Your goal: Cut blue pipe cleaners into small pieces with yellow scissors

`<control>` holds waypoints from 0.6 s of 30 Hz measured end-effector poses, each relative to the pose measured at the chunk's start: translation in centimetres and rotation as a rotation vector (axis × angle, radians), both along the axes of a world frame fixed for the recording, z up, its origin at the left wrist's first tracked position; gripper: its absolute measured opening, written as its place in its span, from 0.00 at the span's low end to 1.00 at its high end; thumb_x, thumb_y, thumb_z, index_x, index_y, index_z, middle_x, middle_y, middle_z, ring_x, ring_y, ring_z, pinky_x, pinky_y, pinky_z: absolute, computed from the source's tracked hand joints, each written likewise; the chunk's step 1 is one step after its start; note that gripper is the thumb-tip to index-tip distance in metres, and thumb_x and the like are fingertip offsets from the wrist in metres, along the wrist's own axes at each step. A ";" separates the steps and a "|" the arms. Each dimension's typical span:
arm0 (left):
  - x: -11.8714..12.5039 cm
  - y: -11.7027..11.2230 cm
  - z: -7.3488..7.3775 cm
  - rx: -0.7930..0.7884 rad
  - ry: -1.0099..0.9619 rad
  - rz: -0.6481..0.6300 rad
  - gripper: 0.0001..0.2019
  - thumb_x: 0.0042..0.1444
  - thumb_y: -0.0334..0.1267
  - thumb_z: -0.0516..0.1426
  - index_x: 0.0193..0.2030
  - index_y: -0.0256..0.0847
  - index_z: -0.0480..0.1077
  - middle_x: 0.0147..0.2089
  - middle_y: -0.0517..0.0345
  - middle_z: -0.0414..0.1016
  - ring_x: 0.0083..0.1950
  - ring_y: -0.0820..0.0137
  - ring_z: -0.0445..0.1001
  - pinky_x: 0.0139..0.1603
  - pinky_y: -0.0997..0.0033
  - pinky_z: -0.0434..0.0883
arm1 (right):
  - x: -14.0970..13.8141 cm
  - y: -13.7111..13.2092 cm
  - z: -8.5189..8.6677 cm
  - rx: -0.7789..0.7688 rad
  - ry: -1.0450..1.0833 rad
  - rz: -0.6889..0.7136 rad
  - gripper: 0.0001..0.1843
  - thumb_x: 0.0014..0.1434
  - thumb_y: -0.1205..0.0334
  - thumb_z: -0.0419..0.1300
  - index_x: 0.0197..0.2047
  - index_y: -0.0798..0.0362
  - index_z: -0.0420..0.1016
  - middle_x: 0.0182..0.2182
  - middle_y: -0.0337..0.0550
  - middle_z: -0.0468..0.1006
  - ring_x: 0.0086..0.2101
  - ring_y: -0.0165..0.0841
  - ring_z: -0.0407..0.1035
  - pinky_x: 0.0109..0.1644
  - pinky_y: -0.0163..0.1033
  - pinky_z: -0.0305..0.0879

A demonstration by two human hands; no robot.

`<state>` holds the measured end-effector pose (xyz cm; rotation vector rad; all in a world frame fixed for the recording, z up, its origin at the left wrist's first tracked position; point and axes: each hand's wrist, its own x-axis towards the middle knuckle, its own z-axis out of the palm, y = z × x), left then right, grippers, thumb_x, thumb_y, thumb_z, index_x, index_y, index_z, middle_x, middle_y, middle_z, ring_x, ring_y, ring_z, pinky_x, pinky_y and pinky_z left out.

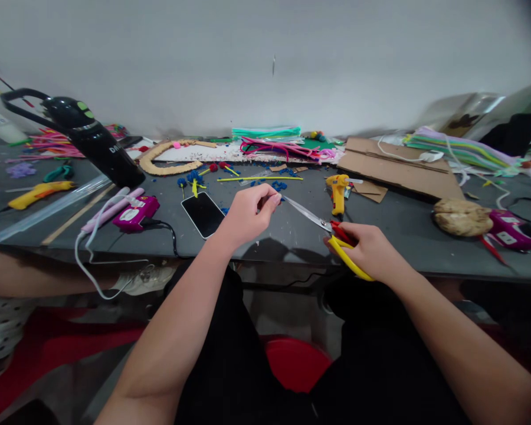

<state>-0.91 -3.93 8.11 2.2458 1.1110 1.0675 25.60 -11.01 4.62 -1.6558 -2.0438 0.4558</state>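
My right hand [371, 251] is closed round the yellow and red handles of a pair of scissors [312, 216], whose blades point left towards my left hand. My left hand [250, 212] hovers over the dark table [402, 230] with its fingers pinched on something too small to make out, right at the blade tips. A smartphone [203, 213] lies face up just left of that hand. Blue pipe-cleaner bits [279, 185] lie scattered behind it.
A yellow glue gun [338, 192] stands behind the scissors, with cardboard sheets [393, 165] to its right. A black handheld vacuum [92, 139], a magenta device [136, 213] with a white cable and pipe-cleaner bundles [277, 147] lie on the table. Another person's arm [35, 273] shows at left.
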 end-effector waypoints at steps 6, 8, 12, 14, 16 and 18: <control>0.0 0.0 0.0 0.009 0.014 0.001 0.12 0.63 0.42 0.51 0.33 0.38 0.69 0.26 0.59 0.70 0.25 0.75 0.62 0.28 0.72 0.60 | -0.2 0.0 0.3 0.007 -0.030 -0.008 0.14 0.54 0.53 0.59 0.24 0.54 0.67 0.20 0.36 0.64 0.24 0.28 0.55 0.27 0.35 0.51; 0.0 0.1 0.0 0.007 0.012 0.000 0.12 0.63 0.42 0.51 0.33 0.38 0.69 0.26 0.59 0.70 0.25 0.75 0.63 0.28 0.72 0.61 | -0.3 0.0 0.4 0.002 -0.028 -0.012 0.14 0.54 0.53 0.59 0.24 0.54 0.68 0.20 0.36 0.64 0.24 0.28 0.55 0.27 0.35 0.52; 0.0 0.0 0.1 0.001 0.006 -0.004 0.13 0.63 0.42 0.51 0.33 0.38 0.69 0.26 0.59 0.70 0.25 0.74 0.63 0.27 0.72 0.61 | -0.4 0.0 0.4 -0.009 -0.014 -0.026 0.14 0.53 0.53 0.59 0.25 0.55 0.70 0.21 0.37 0.65 0.24 0.28 0.56 0.28 0.34 0.52; 0.0 -0.1 0.1 -0.002 0.004 -0.003 0.13 0.63 0.42 0.51 0.33 0.38 0.69 0.26 0.58 0.71 0.25 0.75 0.63 0.27 0.73 0.61 | -0.4 0.0 0.4 0.003 -0.007 -0.037 0.14 0.53 0.53 0.59 0.25 0.55 0.70 0.21 0.38 0.66 0.25 0.28 0.56 0.27 0.34 0.52; 0.0 -0.1 0.1 -0.002 -0.002 0.001 0.12 0.63 0.42 0.51 0.33 0.38 0.70 0.26 0.58 0.71 0.25 0.75 0.63 0.27 0.73 0.61 | -0.4 -0.1 0.5 0.011 0.005 -0.048 0.14 0.53 0.52 0.59 0.25 0.54 0.68 0.21 0.37 0.65 0.24 0.28 0.55 0.27 0.34 0.51; 0.1 0.0 0.0 0.000 -0.011 0.004 0.12 0.63 0.42 0.52 0.34 0.38 0.70 0.26 0.58 0.71 0.25 0.75 0.63 0.27 0.73 0.61 | -0.3 -0.1 0.6 0.003 0.024 -0.049 0.15 0.54 0.50 0.59 0.25 0.53 0.66 0.21 0.37 0.64 0.24 0.28 0.54 0.26 0.34 0.51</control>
